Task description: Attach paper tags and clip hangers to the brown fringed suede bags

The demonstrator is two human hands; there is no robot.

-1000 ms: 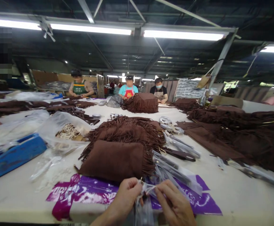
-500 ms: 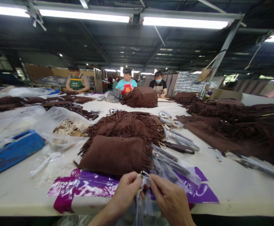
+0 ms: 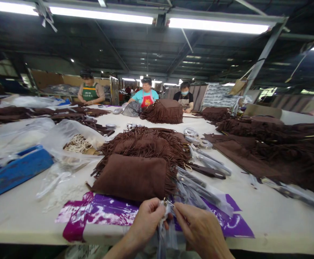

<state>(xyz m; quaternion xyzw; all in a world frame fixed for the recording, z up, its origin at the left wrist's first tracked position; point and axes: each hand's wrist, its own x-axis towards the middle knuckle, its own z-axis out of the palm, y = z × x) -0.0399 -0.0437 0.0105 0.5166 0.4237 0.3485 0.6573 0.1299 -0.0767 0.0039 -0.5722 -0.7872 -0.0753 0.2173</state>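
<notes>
My left hand (image 3: 147,219) is closed, pinching the end of a plastic-wrapped strap (image 3: 161,235) that hangs down over the table's near edge. A small gold-coloured metal clasp (image 3: 165,202) shows at the strap's top, just above my left thumb. Close beside it, my right hand (image 3: 200,223) is closed too, with thumb and forefinger at a thin pale piece by the clasp, too small to name. Just beyond both hands lies a brown suede-like fringed bag (image 3: 131,177), its smooth side up. More brown fringed pieces (image 3: 143,142) are heaped behind it.
Purple plastic sheeting (image 3: 111,208) covers the table's (image 3: 275,216) near edge. Wrapped straps (image 3: 192,183) lie to the right. At left are a blue holder (image 3: 17,172) and a clear bag of cords (image 3: 77,144). Co-workers (image 3: 147,95) work across the table, beyond another fringed stack (image 3: 164,110).
The view has shifted slightly, so the scene sits a little to the right. Both hands stay together at the clasp, with only slight finger movement.
</notes>
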